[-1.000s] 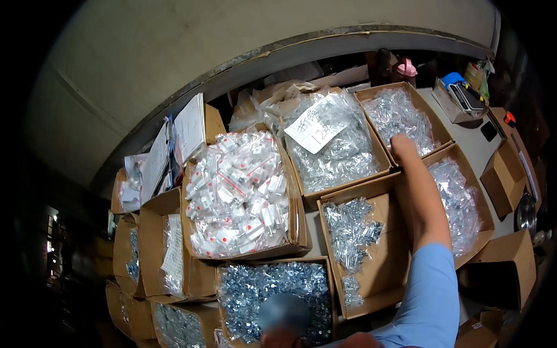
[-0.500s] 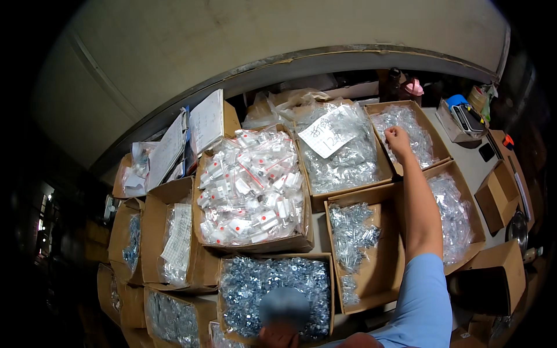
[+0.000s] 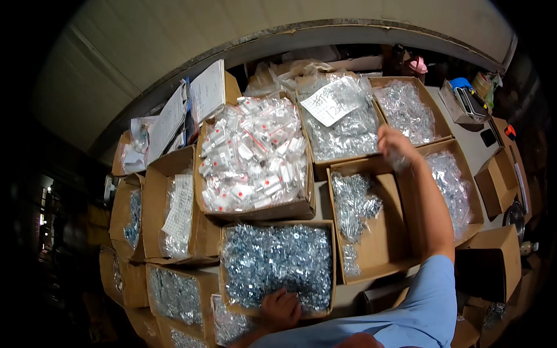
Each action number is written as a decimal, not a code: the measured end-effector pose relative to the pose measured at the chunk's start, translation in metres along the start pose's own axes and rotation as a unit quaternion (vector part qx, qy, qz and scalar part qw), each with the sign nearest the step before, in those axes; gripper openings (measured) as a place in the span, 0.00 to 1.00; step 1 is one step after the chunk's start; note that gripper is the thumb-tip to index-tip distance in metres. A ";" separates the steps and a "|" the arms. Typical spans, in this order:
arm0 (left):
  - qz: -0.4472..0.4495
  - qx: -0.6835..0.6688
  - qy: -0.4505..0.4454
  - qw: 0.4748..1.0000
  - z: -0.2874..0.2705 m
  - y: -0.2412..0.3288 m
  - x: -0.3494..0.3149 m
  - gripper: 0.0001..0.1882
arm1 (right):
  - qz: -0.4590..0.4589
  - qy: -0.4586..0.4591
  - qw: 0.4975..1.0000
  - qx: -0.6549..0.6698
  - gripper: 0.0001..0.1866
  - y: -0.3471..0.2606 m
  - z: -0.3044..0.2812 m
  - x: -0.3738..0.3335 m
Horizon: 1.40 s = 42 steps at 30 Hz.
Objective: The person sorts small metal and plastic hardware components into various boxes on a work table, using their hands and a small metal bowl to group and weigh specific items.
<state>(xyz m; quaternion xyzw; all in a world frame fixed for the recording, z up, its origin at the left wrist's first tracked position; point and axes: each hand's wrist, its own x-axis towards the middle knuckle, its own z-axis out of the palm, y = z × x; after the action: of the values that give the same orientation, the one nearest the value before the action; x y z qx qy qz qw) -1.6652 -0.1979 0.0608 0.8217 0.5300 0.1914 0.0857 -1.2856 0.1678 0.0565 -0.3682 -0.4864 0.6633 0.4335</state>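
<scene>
My right hand (image 3: 398,146) is raised over the far edge of a part-filled cardboard box (image 3: 390,264), its fingers closed. A small clear plastic packet (image 3: 398,162) seems to hang below the fingers, blurred by motion. At the near edge of a box of small shiny metal parts (image 3: 275,255), my left hand (image 3: 281,309) rests with curled fingers; what they hold, if anything, is hidden. Clear packets of metal pieces (image 3: 351,206) lie along the left side of the part-filled box. Beyond my right hand stands a box of clear packets (image 3: 406,110).
A tall box of bagged white parts with red dots (image 3: 255,156) stands at centre left. Behind it are clipboards with papers (image 3: 207,90). A handwritten sheet (image 3: 329,101) lies on a bag-filled box. An empty cardboard box (image 3: 493,261) stands at the right.
My right hand has come back toward me from the far right box of packets. My left hand now shows at the near edge of the metal parts. The view has shifted, with the boxes higher.
</scene>
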 end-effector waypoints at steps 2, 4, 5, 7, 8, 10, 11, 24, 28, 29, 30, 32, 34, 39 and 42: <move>-0.013 -0.003 -0.008 1.000 0.006 -0.001 -0.011 0.10 | 0.245 -0.060 0.934 -0.252 0.11 0.007 0.039 -0.024; -0.061 -0.046 -0.045 0.996 0.015 -0.005 -0.019 0.14 | 0.147 -0.033 0.767 -0.624 0.20 0.037 0.057 -0.043; -0.045 0.010 -0.068 0.997 0.008 0.000 -0.015 0.17 | 0.124 0.006 0.747 -0.653 0.24 0.049 0.061 -0.053; -0.055 0.015 -0.039 0.998 -0.003 0.006 -0.001 0.18 | 0.071 0.090 0.756 -0.644 0.20 0.076 0.062 -0.058; -0.060 0.015 -0.013 0.998 -0.007 0.011 0.004 0.19 | 0.065 0.088 0.757 -0.644 0.20 0.089 0.057 -0.058; -0.054 0.018 0.012 0.998 -0.006 0.010 0.003 0.17 | 0.076 0.208 0.865 -0.451 0.13 0.113 0.053 -0.048; -0.067 0.006 0.002 0.998 -0.002 0.006 -0.001 0.15 | 0.044 0.242 0.868 -0.430 0.11 0.119 0.056 -0.044; -0.194 -0.316 0.163 0.914 -0.064 -0.054 0.079 0.12 | 0.096 0.025 0.965 -0.244 0.12 -0.011 0.111 -0.285; -0.153 0.046 0.228 0.961 -0.097 -0.078 0.168 0.16 | 0.163 -0.016 0.911 -0.379 0.14 0.027 0.112 -0.371; -0.149 0.042 0.235 0.960 -0.101 -0.085 0.184 0.16 | 0.188 0.008 0.872 -0.452 0.13 0.031 0.122 -0.384; -0.229 0.055 0.118 0.965 -0.103 -0.090 0.198 0.16 | 0.213 0.035 0.825 -0.522 0.12 0.034 0.133 -0.396; -0.301 0.065 0.003 0.952 -0.104 -0.092 0.206 0.16 | 0.196 0.096 0.811 -0.543 0.11 0.058 0.145 -0.417; -0.240 0.054 0.013 0.969 -0.102 -0.094 0.202 0.16 | 0.182 0.136 0.808 -0.543 0.11 0.067 0.154 -0.428; -0.134 -0.043 0.186 0.973 -0.118 -0.124 0.175 0.11 | 0.118 0.272 0.835 -0.464 0.25 0.100 0.163 -0.442; -0.086 -0.032 0.042 0.995 -0.124 -0.137 0.164 0.10 | 0.125 0.292 0.708 -0.630 0.30 0.092 0.188 -0.437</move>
<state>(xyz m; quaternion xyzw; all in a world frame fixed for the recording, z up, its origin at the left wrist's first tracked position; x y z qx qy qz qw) -1.7703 0.0009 0.1639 0.7613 0.5952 0.2344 0.1059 -1.3225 -0.3152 0.0446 -0.7883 -0.5903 0.1099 0.1342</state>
